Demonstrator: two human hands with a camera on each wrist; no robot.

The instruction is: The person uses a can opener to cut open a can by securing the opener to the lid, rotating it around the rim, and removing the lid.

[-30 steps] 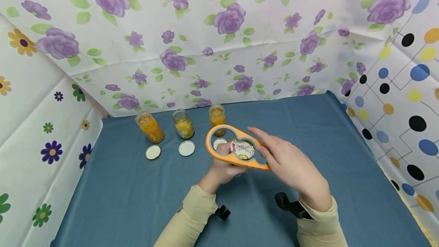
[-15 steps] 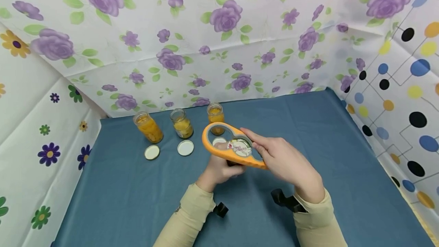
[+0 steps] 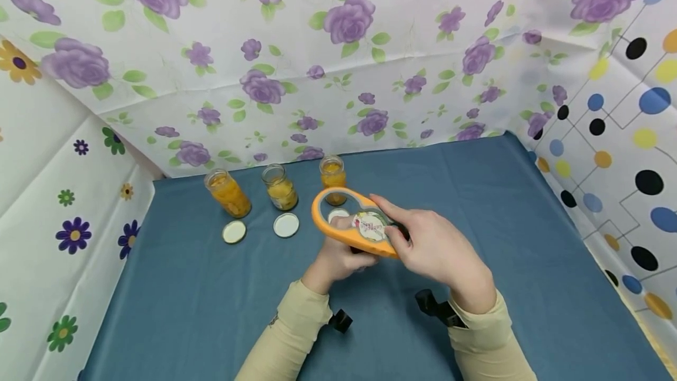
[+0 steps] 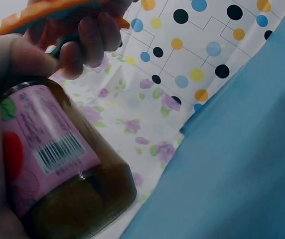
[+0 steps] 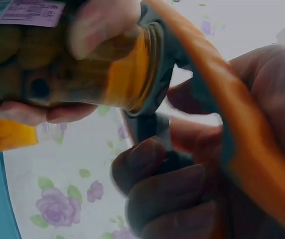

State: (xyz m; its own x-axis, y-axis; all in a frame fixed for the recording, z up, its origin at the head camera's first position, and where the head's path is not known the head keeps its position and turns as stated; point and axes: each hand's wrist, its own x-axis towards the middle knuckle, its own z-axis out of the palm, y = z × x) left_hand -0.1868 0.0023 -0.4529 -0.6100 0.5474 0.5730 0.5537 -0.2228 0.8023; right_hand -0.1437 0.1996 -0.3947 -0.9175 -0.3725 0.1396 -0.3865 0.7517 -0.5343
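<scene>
My left hand (image 3: 341, 257) grips a glass jar (image 4: 58, 154) with a pink barcode label; round pieces show inside it in the right wrist view. Around the jar's top sits an orange and grey jar opener (image 3: 365, 242) with several rounded openings. The jar's printed lid (image 3: 370, 225) shows through one of them. My right hand (image 3: 441, 246) holds the opener's right end, fingers curled round it in the right wrist view. Jar and opener are tilted, held above the table. Most of the jar is hidden in the head view.
Three uncovered glass jars of yellow-orange fruit, left (image 3: 228, 194), middle (image 3: 280, 188) and right (image 3: 333, 173), stand along the back. Loose lids lie before them: one (image 3: 234, 231), another (image 3: 286, 225), and a third partly seen through the opener. Patterned cloth walls border the blue tablecloth (image 3: 211, 298).
My right hand has moved slightly left and closed further over the opener's end, its thumb nearer the lid. The opener has tilted a little. My left hand keeps holding the jar.
</scene>
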